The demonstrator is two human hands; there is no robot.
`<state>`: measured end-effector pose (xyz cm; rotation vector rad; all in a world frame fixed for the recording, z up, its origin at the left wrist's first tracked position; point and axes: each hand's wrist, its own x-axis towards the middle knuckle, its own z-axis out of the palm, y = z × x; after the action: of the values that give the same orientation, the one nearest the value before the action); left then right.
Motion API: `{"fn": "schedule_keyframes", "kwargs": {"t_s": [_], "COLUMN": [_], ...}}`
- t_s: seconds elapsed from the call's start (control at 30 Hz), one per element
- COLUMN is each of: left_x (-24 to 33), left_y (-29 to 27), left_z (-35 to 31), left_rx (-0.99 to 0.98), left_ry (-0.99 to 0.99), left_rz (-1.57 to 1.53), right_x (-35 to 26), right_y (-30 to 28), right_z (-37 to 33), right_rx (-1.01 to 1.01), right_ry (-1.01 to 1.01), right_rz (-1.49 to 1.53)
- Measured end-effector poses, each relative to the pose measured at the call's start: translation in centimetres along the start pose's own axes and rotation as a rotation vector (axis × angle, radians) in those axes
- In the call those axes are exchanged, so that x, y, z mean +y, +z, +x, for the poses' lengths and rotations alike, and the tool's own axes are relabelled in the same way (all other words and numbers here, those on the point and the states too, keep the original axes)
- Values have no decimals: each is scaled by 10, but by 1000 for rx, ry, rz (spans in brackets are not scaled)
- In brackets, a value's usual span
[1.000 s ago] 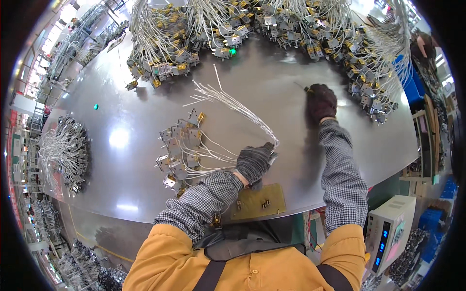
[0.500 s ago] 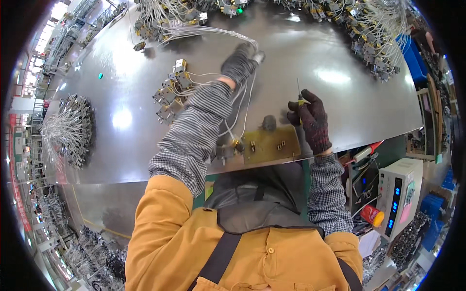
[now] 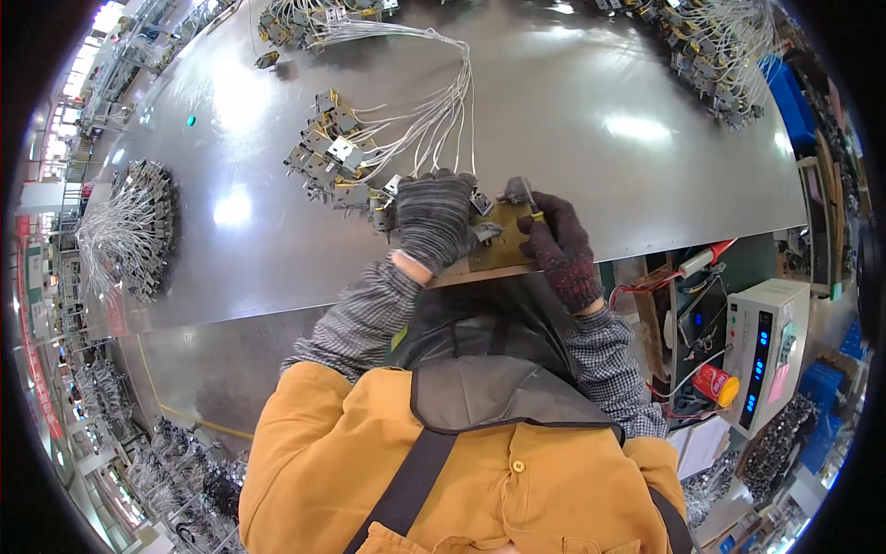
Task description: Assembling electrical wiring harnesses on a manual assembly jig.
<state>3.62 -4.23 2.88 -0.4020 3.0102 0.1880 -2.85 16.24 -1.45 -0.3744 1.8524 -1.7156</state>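
My left hand (image 3: 434,222), in a grey striped glove, is closed low over the table's near edge, at the left side of a brass-coloured plate (image 3: 506,251). What its curled fingers hold is hidden. A small metal part (image 3: 481,202) shows beside its fingertips. To its left lies a cluster of metal switch-like parts (image 3: 343,152), from which white wires (image 3: 448,102) arch away to the back. My right hand (image 3: 559,247), in a dark red glove, grips a slim screwdriver (image 3: 535,212) with a yellow handle, beside a dark round piece (image 3: 513,191) behind the plate.
More wired metal parts lie at the far left (image 3: 300,23) and far right (image 3: 715,78) of the steel table (image 3: 600,166). A wire bundle (image 3: 138,231) sits at the left edge. A white instrument (image 3: 766,355) and red jar (image 3: 715,385) stand right, below the table.
My left hand has let go of the white wires and come down toward the plate. My right hand has moved left with the screwdriver. The part cluster now lies more spread beside the left hand.
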Motion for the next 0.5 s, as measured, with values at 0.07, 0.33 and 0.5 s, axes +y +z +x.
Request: {"fn": "schedule_keyframes", "kwargs": {"t_s": [0.07, 0.33, 0.5], "left_x": [-3, -23, -4], "left_y": [31, 27, 31], "left_z": [-2, -19, -25], "left_rx": [149, 447, 379], "left_ry": [7, -78, 270], "left_rz": [-28, -647, -794], "right_x": [4, 8, 23], "right_y": [4, 0, -1], "right_z": [7, 8, 19], "right_rx": [-19, -35, -27], "right_ry": [-51, -258, -283], "right_rz": [-63, -398, -437]}}
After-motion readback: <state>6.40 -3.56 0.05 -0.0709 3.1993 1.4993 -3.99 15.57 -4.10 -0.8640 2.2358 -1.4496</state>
